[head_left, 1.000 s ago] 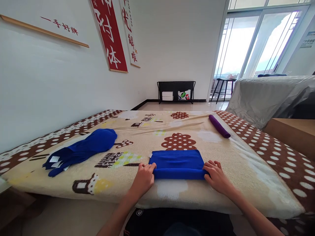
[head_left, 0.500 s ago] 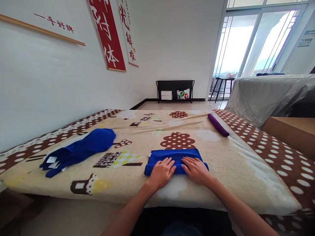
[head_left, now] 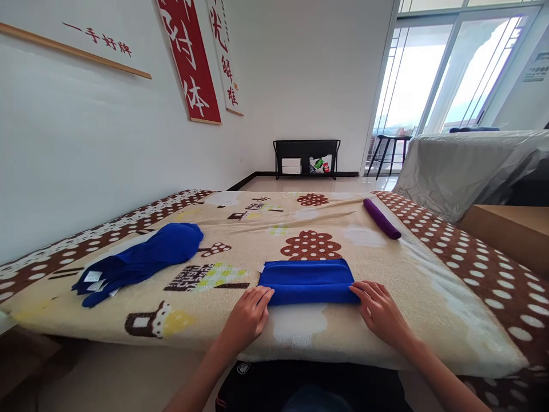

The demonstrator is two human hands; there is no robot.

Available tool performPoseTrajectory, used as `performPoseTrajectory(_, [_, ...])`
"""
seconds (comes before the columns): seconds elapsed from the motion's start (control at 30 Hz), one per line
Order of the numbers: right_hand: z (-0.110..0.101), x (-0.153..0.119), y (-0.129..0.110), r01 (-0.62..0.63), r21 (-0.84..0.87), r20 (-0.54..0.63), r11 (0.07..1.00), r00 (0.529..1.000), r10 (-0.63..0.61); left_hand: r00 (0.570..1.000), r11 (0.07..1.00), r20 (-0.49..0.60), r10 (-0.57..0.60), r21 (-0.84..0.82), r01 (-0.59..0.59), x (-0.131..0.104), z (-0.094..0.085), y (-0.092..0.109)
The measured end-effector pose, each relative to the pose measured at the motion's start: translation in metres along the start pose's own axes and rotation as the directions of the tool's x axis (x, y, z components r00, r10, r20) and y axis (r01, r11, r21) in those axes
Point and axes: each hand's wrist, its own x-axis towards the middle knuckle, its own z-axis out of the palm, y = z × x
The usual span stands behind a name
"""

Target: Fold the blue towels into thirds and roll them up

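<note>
apparently partway through rolling a folded blue garment (head_left: 306,272), laid on the bedding between the two hands, with a thickened near edge (head_left: 311,294) running straight from one hand to the other and a flat part stretching away beyond. just past the left hand's fingertips, at the far left corner: a small white tag (head_left: 261,268).

gripping the left end of that edge with the left hand (head_left: 249,316), fingers bunched and almost without a gap; pinching the opposite end with the right hand (head_left: 381,310), fingers drawn narrow at the corner. cannot tell the amount of cloth tucked under either hand.

judging by the width left flat, seems an early turn of the roll. to carry on, would call for turning both ends away from the body at one rate, tucking tightly and pressing out slack; with uneven turning, likely to come out cone-shaped.

well to the left of the left hand: a loose, bunched blue garment (head_left: 171,243) with white labels (head_left: 92,276) at the near end. beyond the right hand, well apart: a purple rolled cloth (head_left: 381,218), slim and snug. beneath everything: a cream printed blanket (head_left: 429,309) with a brown dotted border (head_left: 476,263). far past both hands: a black rack (head_left: 306,150).
</note>
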Motion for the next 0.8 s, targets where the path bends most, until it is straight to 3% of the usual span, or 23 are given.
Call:
performPoseTrajectory(0.13, [0.011,0.0,-0.005,-0.015,-0.015,-0.002,1.0,1.0,0.015,0.999,0.999,0.03,-0.032,-0.003,0.032,-0.001,0.008,0.002])
performPoseTrajectory(0.4, [0.01,0.035,-0.01,-0.121,-0.054,0.045,0.991,0.991,0.123,0.989,0.992,0.077,-0.123,0.034,0.121,0.032,0.021,-0.004])
performPoseTrajectory(0.63, [-0.005,0.043,-0.02,-0.124,-0.069,0.101,0.99,0.986,0.131,0.983,0.986,0.089,-0.158,0.074,0.152,0.031,0.0,0.007])
performPoseTrajectory(0.8, [-0.01,0.04,-0.031,-0.104,-0.099,0.192,0.99,0.974,0.121,0.945,0.965,0.227,-0.235,0.169,0.199,0.028,-0.012,0.016])
